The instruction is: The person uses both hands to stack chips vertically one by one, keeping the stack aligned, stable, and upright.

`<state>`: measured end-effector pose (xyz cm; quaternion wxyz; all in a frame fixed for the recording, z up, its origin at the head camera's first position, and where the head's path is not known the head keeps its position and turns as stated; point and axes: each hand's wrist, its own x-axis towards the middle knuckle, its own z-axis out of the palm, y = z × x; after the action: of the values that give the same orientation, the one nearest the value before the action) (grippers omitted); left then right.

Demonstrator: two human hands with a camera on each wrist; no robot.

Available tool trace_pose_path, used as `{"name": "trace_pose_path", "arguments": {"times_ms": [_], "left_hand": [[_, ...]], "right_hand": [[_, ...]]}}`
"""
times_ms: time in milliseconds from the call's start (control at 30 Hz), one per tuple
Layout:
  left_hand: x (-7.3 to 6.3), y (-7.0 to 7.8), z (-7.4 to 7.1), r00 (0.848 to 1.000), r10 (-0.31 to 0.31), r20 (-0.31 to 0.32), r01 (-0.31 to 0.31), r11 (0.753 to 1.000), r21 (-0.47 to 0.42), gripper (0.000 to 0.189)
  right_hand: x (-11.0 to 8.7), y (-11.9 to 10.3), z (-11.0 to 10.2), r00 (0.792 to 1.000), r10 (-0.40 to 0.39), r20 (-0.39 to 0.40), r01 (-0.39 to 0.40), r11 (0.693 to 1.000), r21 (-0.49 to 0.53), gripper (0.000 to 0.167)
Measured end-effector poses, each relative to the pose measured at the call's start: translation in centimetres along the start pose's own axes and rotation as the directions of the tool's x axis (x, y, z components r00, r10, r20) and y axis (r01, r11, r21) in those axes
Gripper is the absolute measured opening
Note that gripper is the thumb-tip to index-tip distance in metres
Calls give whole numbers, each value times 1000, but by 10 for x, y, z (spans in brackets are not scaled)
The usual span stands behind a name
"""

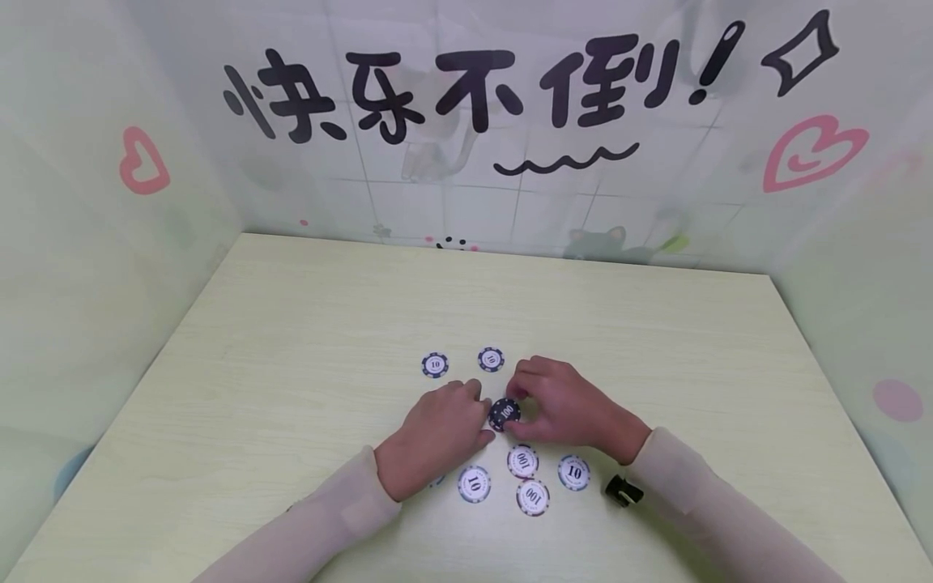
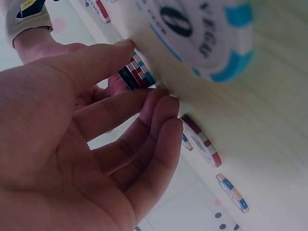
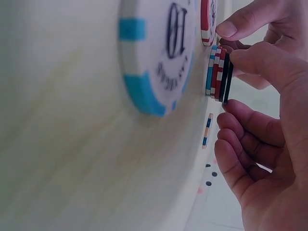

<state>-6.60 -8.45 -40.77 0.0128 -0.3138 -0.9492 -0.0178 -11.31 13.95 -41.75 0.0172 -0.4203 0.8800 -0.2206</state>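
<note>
A small stack of poker chips stands on the table, with blue, red and black edges showing. On top lies a black poker chip marked 100. My right hand pinches that black chip between thumb and fingertips. On the stack's other side is my left hand, its fingers loosely bent and thumb apart; nothing is plainly gripped, and whether it touches the stack I cannot tell. In the left wrist view, a red-edged chip lies beside the left fingertips.
Two dark-blue chips marked 10 lie beyond the hands. Nearer are two red-edged 100 chips and light-blue 10 chips, one partly under the left arm. A small black object is at the right sleeve. Printed fabric walls surround the table.
</note>
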Motion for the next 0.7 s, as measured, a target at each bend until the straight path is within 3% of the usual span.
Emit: {"name": "trace_pose_path", "arguments": {"times_ms": [700], "left_hand": [[0, 0, 1, 1000, 10, -12, -9, 999, 39, 35]], "right_hand": [[-5, 2, -1, 999, -13, -52, 13, 1000, -3, 35]]}}
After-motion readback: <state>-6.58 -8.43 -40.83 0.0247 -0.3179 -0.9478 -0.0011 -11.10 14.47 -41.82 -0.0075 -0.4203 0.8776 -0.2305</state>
